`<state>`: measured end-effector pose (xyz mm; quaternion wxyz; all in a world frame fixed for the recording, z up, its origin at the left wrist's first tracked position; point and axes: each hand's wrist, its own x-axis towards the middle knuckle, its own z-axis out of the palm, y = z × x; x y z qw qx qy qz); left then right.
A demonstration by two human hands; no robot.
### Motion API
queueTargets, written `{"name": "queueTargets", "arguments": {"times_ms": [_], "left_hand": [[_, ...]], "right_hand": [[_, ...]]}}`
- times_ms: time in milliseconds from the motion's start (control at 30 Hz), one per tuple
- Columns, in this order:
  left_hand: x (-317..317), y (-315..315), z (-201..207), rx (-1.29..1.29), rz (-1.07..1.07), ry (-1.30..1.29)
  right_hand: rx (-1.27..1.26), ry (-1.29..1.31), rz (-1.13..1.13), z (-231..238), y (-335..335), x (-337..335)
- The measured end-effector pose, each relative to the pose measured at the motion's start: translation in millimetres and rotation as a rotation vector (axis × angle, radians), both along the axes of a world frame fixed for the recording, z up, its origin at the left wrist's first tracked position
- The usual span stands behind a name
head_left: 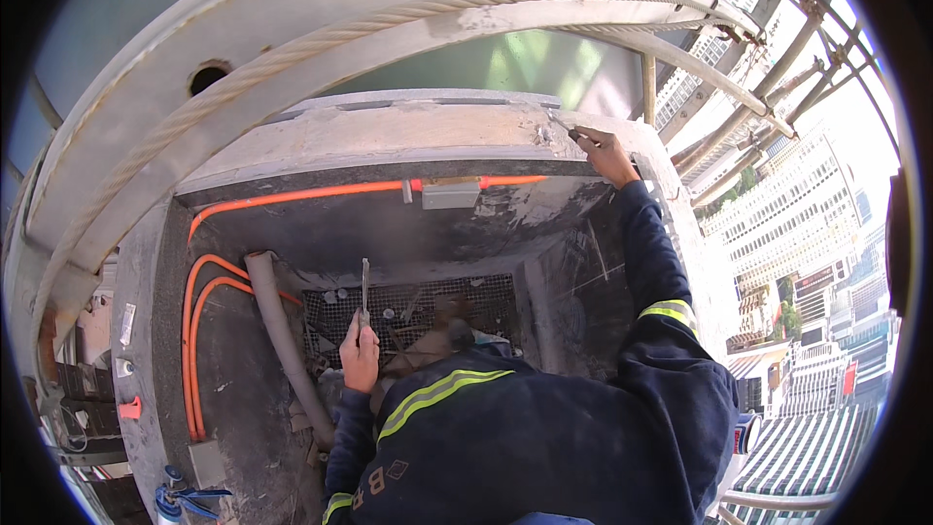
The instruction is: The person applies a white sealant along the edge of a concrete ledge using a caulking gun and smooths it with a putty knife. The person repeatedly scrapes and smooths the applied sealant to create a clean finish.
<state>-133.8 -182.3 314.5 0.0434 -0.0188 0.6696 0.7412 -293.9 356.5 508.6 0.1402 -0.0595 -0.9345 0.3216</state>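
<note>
My right hand (pixel 604 157) is stretched to the far right, closed round the handle of a putty knife (pixel 561 121). Its small blade meets the top of the pale concrete ledge (pixel 428 131), beside a rough grey patch (pixel 546 135). Lower and left of centre, my left hand (pixel 361 358) grips a thin, flat metal scraper (pixel 365 284). That scraper points away from me and shows edge-on, clear of the ledge; its grip is mostly covered by my fingers.
Orange conduit (pixel 311 196) runs to a grey junction box (pixel 451 196). A grey pipe (pixel 287 345) leans at left, near a blue caulking gun (pixel 180 501). Rubble lies on mesh (pixel 340 316) below. A white beam (pixel 321 15) with wire rope (pixel 418 6) arches beyond; at right buildings (pixel 807 204) lie far below.
</note>
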Motion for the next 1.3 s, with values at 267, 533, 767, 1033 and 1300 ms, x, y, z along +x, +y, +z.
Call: {"name": "queueTargets", "arguments": {"times_ms": [267,533,767,1033,1300], "left_hand": [[-25,35,11,-0.035,0.037,-0.069],[-60,86,25,-0.055,-0.006,-0.077],[-67,93,30,-0.078,-0.033,-0.040],[-46,76,22,-0.112,0.042,-0.095],[-40,66,18,-0.110,0.077,-0.082]], "right_hand": [[0.137,-0.110,0.390,-36,74,-51],[0.342,-0.225,0.478,-35,94,-61],[0.332,-0.288,0.469,-27,101,-59],[0.350,-0.336,0.469,-19,116,-56],[0.399,-0.422,0.435,32,123,-61]]}}
